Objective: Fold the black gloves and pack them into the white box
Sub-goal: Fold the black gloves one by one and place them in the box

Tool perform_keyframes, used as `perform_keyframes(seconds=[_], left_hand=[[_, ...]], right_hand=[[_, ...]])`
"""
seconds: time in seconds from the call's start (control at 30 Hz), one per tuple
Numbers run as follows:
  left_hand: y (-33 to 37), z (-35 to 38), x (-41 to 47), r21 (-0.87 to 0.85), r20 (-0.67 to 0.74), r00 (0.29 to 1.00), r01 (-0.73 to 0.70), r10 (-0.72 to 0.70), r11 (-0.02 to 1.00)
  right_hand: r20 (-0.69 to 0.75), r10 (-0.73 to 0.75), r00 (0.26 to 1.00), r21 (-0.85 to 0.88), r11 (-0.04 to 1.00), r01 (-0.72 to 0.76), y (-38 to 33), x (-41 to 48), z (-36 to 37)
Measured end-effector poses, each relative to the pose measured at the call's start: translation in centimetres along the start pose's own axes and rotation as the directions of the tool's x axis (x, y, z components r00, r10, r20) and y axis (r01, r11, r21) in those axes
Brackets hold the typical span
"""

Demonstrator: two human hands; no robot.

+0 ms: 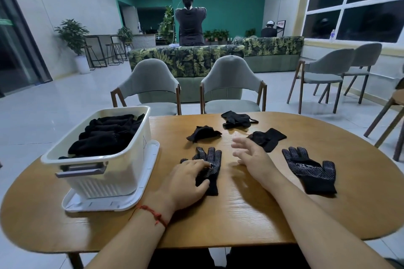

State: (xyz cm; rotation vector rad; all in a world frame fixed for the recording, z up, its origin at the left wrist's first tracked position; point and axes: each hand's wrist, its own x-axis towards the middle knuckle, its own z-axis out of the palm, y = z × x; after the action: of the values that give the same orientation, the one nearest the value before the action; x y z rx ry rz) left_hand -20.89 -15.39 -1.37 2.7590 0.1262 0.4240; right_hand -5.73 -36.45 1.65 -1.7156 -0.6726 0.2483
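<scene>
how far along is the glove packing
Done: a pile of black knit gloves already fills the white plastic box. In hand: the left hand presses a flat dotted black glove on the wooden table; the right hand hovers open. Left: that glove, another flat dotted glove and three crumpled black gloves behind.

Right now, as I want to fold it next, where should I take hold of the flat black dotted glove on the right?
Probably its plain knit cuff, reached from the near side by the open right hand: the flat black dotted glove lies palm-dots up, cuff nearest you, free of other things.
</scene>
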Motion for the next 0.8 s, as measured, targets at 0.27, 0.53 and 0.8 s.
perform_keyframes(seconds=[0.27, 0.53, 0.8], left_hand=[[-2.0, -0.1, 2.9, -0.154, -0.262, 0.917, 0.268, -0.301, 0.951], [-0.4, -0.5, 6.9, -0.133, -0.101, 0.895, 0.42, -0.434, 0.898], [-1.0, -1.0, 6.2, -0.502, -0.196, 0.832, 0.37, -0.519, 0.782]], right_hand=[[0.227, -0.143, 0.963, -0.333, 0.918, 0.215, 0.3, -1.1, 1.6], [0.269, -0.177, 0.947, -0.543, 0.784, 0.301, 1.1, -0.6, 2.0], [0.283, -0.138, 0.949, -0.584, 0.76, 0.285, 0.7, -1.5, 1.6]])
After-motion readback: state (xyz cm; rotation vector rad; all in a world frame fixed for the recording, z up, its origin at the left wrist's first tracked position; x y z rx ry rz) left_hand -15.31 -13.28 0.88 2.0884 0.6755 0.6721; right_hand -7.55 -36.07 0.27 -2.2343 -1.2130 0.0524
